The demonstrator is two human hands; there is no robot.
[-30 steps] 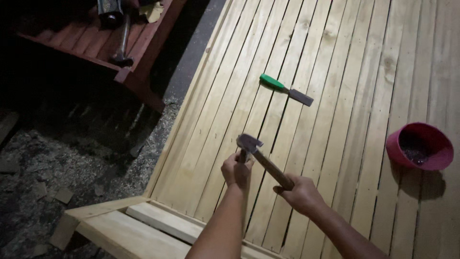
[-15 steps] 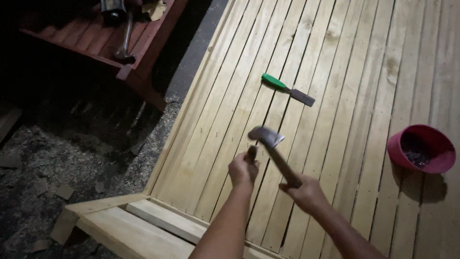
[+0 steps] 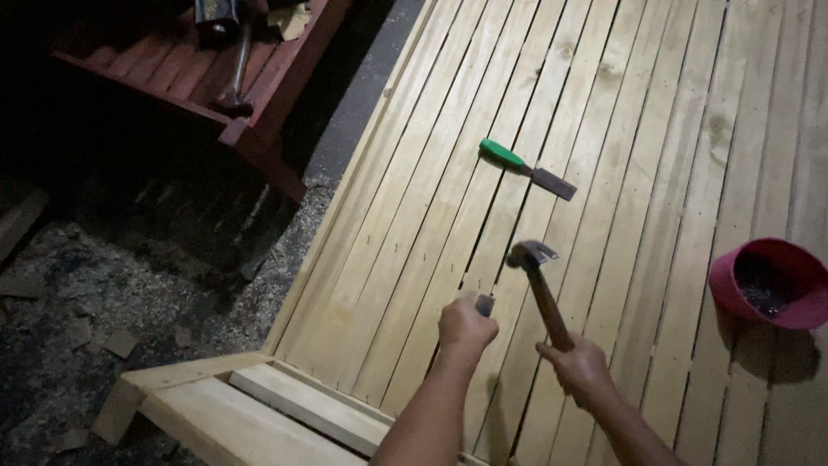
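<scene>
Pale wooden slats (image 3: pixel 655 173), laid side by side with narrow gaps, form the deck-like surface that fills the right and centre of the head view; rows of small nail marks cross several boards. Lighting is dim, and the area to the left falls into near darkness.

Your right hand (image 3: pixel 580 369) is closed around the lower end of the hammer (image 3: pixel 542 289), whose wooden handle rises toward the upper left and ends in a metal head poised above the slats, clear of the wood. Your left hand (image 3: pixel 466 326) is curled shut just beside the hammer, its fingertips pinched on a small grey piece (image 3: pixel 485 304) held against a slat; what that piece is cannot be told at this size. The two hands are near each other but apart.

Farther up the slats lies a chisel (image 3: pixel 526 169) with a green handle and a flat dark blade, well apart from both hands. At the right edge sits a red bowl (image 3: pixel 729 289) with dark contents that are too small to identify.

Left of the slats, rough ground (image 3: pixel 129 293) is strewn with wood chips. At the upper left stands a reddish wooden bench (image 3: pixel 259 129) with dark tools resting on it. At the bottom left, pale framing boards (image 3: pixel 216 414) adjoin the slatted panel.
</scene>
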